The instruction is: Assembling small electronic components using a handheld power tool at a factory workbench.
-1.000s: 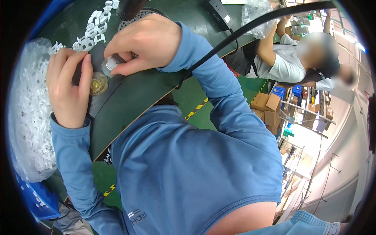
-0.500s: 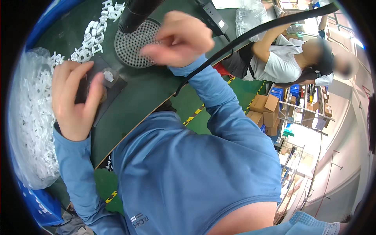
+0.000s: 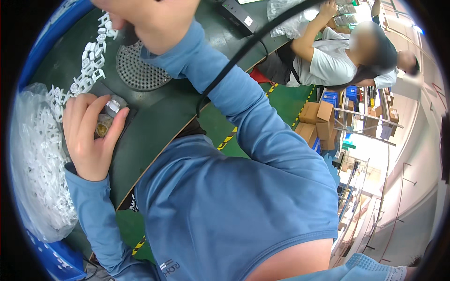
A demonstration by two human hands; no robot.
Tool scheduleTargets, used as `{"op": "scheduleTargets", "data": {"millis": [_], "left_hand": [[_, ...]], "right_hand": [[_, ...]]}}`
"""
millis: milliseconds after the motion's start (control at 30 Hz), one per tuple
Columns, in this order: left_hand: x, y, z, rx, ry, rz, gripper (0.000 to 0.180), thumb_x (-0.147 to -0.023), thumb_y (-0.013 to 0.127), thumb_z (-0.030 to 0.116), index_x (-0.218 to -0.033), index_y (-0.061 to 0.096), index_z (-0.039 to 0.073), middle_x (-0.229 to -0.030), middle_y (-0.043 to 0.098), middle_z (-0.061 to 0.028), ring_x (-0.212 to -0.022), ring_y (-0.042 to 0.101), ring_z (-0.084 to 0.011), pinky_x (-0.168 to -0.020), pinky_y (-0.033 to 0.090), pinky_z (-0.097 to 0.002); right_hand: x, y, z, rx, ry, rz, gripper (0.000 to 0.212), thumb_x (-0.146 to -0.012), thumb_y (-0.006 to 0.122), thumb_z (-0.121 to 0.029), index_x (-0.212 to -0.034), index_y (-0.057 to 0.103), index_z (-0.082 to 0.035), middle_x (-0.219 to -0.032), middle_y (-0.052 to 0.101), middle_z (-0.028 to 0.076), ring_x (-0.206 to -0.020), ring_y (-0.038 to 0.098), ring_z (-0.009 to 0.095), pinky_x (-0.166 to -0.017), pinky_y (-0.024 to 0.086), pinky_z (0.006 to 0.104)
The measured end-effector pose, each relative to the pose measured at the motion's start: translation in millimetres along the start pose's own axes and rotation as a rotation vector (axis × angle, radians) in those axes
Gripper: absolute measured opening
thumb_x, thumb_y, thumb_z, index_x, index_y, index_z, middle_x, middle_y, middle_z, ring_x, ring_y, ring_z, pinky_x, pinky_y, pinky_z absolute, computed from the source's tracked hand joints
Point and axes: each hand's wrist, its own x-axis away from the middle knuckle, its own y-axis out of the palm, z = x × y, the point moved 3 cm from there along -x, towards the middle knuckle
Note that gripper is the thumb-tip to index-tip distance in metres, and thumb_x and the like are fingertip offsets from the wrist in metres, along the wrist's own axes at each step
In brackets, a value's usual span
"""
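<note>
Tabletop (image 3: pixel 157 114) in front of me carries one perforated round plate (image 3: pixel 140 70), and I set everything by that. Left of the plate runs a trail of loose white parts (image 3: pixel 89 63), more than a dozen, overlapping too much for me to count exactly. Farther left and nearer me sits one clear bag (image 3: pixel 42 164) crammed with white pieces past counting. Right of the plate and farther from me lies one black power strip (image 3: pixel 237 18). Two other people are in view, well to the plate's right.

My left grip (image 3: pixel 86 138) curves just left of the plate and nearer me. One small white piece (image 3: pixel 113 106) shows between its index finger and thumb tips, and one yellowish round piece (image 3: pixel 102 127) in the hollow behind; I cannot tell whether I am pinching either. My right grip (image 3: pixel 157 21) is beyond the plate, its fingers partly out of view near the loose parts, so its hold is unclear to me.

Half a second ago my right grip was a blur over the plate's right side. The white piece then lay past my thumb, and the yellowish one was mostly hidden.
</note>
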Motion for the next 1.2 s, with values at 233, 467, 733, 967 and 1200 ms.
{"op": "scheduleTargets", "data": {"millis": [233,467,733,967,1200], "left_hand": [[1,2,-2,-0.035,0.031,-0.025,0.031,-0.074,0.081,0.001,-0.100,0.065,-0.002,-0.093,0.060,-0.0127,-0.084,0.056,-0.0305,-0.075,0.045,-0.0387],[2,4,-4,-0.031,0.035,-0.020,0.030,-0.074,0.081,0.000,-0.099,0.064,-0.003,-0.092,0.060,-0.0131,-0.083,0.056,-0.0305,-0.074,0.045,-0.0387],[3,3,-4,-0.040,0.029,-0.026,0.030,-0.074,0.081,0.001,-0.099,0.065,-0.003,-0.093,0.060,-0.0133,-0.085,0.057,-0.0306,-0.076,0.046,-0.0382],[3,6,-4,-0.021,0.026,-0.026,0.030,-0.074,0.081,0.001,-0.100,0.065,-0.002,-0.092,0.059,-0.0125,-0.083,0.056,-0.0290,-0.075,0.046,-0.0377],[6,8,-4,-0.013,0.041,0.026,0.033,-0.070,0.083,0.005,-0.096,0.065,-0.001,-0.093,0.059,-0.0115,-0.083,0.056,-0.0308,-0.071,0.042,-0.0391]], "right_hand": [[10,-16,0,-0.060,0.109,-0.076,0.039,-0.080,0.079,-0.004,-0.112,0.059,0.005,-0.076,0.063,0.005,-0.058,0.057,0.009,-0.053,0.046,0.0240],[9,-16,11,-0.031,0.103,-0.106,0.034,-0.083,0.077,-0.007,-0.109,0.059,0.005,-0.070,0.062,0.005,-0.052,0.054,0.008,-0.049,0.042,0.0226],[8,-12,6,-0.021,0.082,-0.119,0.029,-0.084,0.076,-0.005,-0.106,0.059,0.004,-0.068,0.062,0.004,-0.050,0.054,0.007,-0.046,0.041,0.0225],[0,-4,-23,-0.165,0.027,-0.230,0.044,-0.091,0.071,-0.022,-0.119,0.050,0.005,-0.068,0.059,0.012,-0.050,0.054,0.016,-0.047,0.044,0.0269],[28,20,-48,-0.195,0.407,-0.298,0.070,-0.075,0.090,-0.024,-0.126,0.048,-0.001,-0.076,0.063,0.013,-0.060,0.058,0.013,-0.055,0.047,0.0244]]}}
